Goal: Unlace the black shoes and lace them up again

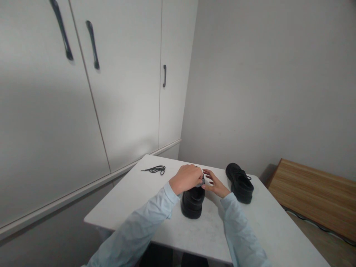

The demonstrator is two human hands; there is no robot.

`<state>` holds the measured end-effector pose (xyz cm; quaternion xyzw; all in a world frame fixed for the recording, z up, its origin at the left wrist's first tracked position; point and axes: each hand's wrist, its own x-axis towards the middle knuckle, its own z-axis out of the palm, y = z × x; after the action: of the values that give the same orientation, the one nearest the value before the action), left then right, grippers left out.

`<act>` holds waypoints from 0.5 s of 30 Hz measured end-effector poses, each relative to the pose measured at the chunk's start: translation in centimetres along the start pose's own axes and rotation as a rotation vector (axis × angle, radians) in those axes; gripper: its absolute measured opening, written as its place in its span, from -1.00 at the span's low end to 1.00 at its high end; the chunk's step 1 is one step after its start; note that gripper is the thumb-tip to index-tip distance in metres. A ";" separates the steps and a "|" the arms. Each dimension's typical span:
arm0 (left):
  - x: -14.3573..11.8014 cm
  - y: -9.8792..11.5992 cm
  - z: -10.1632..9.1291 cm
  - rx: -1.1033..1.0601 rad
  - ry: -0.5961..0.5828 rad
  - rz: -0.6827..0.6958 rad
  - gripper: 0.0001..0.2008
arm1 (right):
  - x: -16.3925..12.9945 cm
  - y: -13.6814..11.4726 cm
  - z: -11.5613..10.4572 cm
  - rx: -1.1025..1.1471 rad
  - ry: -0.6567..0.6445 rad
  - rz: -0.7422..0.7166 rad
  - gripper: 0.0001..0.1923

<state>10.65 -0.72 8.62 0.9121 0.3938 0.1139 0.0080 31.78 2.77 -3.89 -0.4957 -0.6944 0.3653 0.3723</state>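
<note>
A black shoe point(192, 204) stands on the white table, its heel toward me. My left hand point(187, 178) is closed over the front of its opening and grips the shoe's grey-lined tongue point(200, 181). Beside it on the right, my right hand point(217, 185) has its fingers apart, with the thumb close to the tongue; whether it touches is unclear. The front of this shoe is mostly hidden behind my hands. Farther left lies a loose bundle of black shoelace point(157, 170). A second black shoe point(240, 184), with laces in it, stands to the right.
The white table point(125, 207) reaches back toward the white cabinets point(130, 92) with dark handles, and a grey wall point(267, 85) rises behind. At the right is a wood-grain surface point(314, 196), with a dark cable point(317, 224) along its lower edge.
</note>
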 end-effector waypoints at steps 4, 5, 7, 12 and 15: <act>-0.6 1.1 -1.1 -0.044 0.017 -0.012 -0.81 | 0.1 -0.8 0.3 -0.023 0.016 -0.220 -0.46; -0.7 1.3 -1.3 -0.054 0.023 -0.015 -0.81 | 0.2 -0.9 0.5 -0.015 0.016 -0.268 -0.57; -1.0 1.7 -1.5 -0.089 0.027 0.000 -0.81 | 0.3 -1.1 0.8 0.000 0.020 -0.328 -0.72; -0.9 1.1 -1.4 -0.315 -0.016 0.076 -0.76 | 0.0 -1.8 0.8 -0.024 0.038 -0.383 -0.77; -0.4 -0.5 -0.9 -0.391 0.024 -0.013 -0.66 | -0.2 -2.2 0.5 -0.053 0.058 -0.361 -0.78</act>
<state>9.79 -0.72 9.31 0.8893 0.3700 0.1988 0.1810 30.47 1.99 -2.16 -0.3833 -0.7704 0.2595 0.4385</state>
